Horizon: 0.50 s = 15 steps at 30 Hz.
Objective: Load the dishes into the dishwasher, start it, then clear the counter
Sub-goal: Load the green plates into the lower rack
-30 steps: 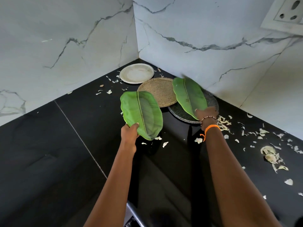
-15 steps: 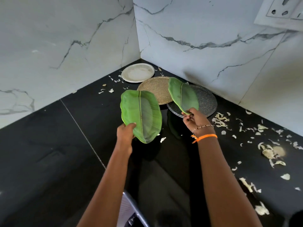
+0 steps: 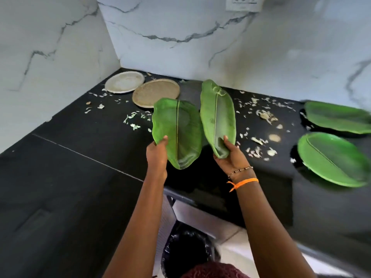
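Observation:
My left hand (image 3: 157,155) grips the near edge of a green leaf-shaped plate (image 3: 178,129), held tilted above the black counter (image 3: 70,167). My right hand (image 3: 230,155) holds a second, narrower green leaf-shaped plate (image 3: 217,115) by its near end, lifted beside the first. Two more green leaf plates lie on the counter at the right, one at the back (image 3: 337,117) and one nearer (image 3: 333,159). In the corner lie a pale round plate (image 3: 124,82) and a tan round plate (image 3: 155,92).
Pale food scraps (image 3: 259,137) are strewn over the counter between the corner and the right-hand plates. A black-lined bin (image 3: 186,251) stands on the floor below the counter edge. Marble walls close the corner; a wall socket (image 3: 244,3) sits at the top.
My right hand has lifted its leaf plate off the dark round plate and drawn it nearer, beside the left one. The view has swung right, showing two more green plates.

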Motion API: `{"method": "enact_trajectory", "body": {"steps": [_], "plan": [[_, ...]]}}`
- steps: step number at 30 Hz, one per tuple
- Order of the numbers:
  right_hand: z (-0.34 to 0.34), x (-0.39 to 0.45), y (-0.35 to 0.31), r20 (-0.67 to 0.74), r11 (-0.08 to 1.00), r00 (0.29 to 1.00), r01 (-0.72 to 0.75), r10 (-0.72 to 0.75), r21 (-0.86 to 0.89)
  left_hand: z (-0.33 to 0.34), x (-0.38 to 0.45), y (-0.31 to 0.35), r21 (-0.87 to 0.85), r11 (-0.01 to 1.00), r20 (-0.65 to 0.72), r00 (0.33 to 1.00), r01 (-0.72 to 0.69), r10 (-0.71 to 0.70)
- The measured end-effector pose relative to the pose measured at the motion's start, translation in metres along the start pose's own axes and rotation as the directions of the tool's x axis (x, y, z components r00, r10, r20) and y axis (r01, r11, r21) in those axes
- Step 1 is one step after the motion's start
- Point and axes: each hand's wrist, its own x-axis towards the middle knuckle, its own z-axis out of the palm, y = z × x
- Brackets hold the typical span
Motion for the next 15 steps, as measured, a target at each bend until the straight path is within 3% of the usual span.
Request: {"method": "enact_trajectory", "body": {"steps": [9,15], "plan": [[-0.066,-0.162,0.064,-0.206,0.97,0.948,0.237,-0.243,-0.055,-0.056,-0.102,-0.058,0.072,0.997,0.336,0.942,-0.006,-0.019],[-0.123,-0.259,0.093,-0.205,0.949,0.929,0.286,-0.308,-0.132,-0.076,-0.178,-0.093,0.108,0.994,0.474,0.88,-0.023,-0.031]]}}
